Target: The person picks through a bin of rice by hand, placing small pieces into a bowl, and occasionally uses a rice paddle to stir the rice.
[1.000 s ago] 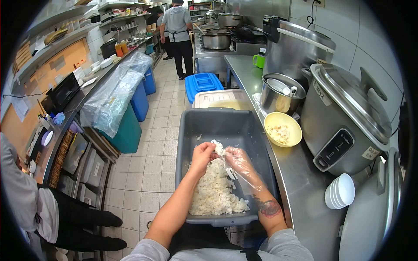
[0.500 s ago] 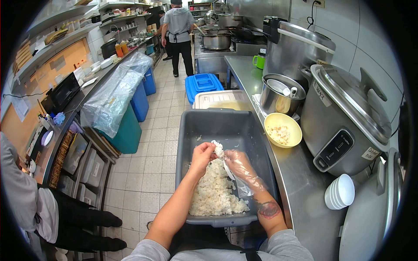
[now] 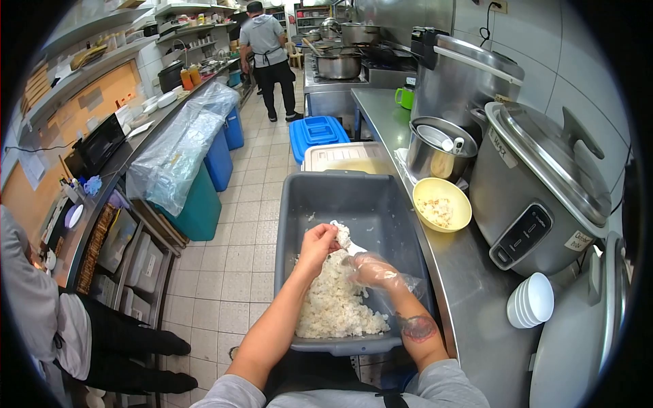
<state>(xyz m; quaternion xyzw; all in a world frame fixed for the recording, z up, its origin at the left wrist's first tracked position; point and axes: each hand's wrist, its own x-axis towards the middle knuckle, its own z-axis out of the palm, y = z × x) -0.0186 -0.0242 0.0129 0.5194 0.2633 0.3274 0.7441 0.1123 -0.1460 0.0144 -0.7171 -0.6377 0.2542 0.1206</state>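
A grey plastic tub (image 3: 401, 204) stands in front of me with a heap of cooked white rice (image 3: 333, 306) in its near part. Over the rice, a white rice paddle (image 3: 355, 249) shows between my hands, its far end caked with rice. My bare left hand (image 3: 318, 246) pinches at this rice-covered end with closed fingers. My right hand (image 3: 373, 269), in a clear plastic glove, is closed around the paddle's other end; the glove hides part of the grip.
On the steel counter (image 3: 469, 292) at right are a yellow bowl (image 3: 457, 197) with food bits, a large rice cooker (image 3: 544, 183) and stacked white bowls (image 3: 530, 299). Lidded bins (image 3: 320, 132) stand beyond the tub. A co-worker (image 3: 265, 54) stands in the aisle; another person (image 3: 75, 326) is at left.
My right hand has shifted slightly down and turned, and the white paddle's angle has changed. My left hand stays nearly in place. The co-worker in the aisle has moved left.
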